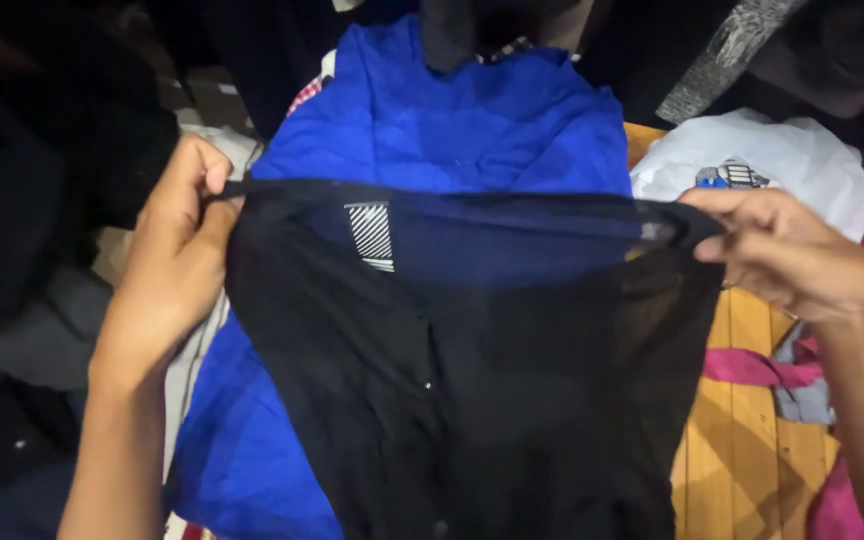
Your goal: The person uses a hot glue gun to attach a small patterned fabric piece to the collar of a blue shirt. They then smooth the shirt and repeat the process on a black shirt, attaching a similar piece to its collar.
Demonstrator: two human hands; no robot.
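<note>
A sheer black garment hangs stretched between my two hands, with a small striped label near its top edge. My left hand pinches its upper left corner. My right hand grips its upper right corner. The thin fabric lets the blue cloth lying beneath show through along the top band. The garment's lower part falls out of the frame.
A white garment with a printed patch lies at the right. Pink cloth rests on the orange wooden surface. Dark clothes are piled at the left and along the back.
</note>
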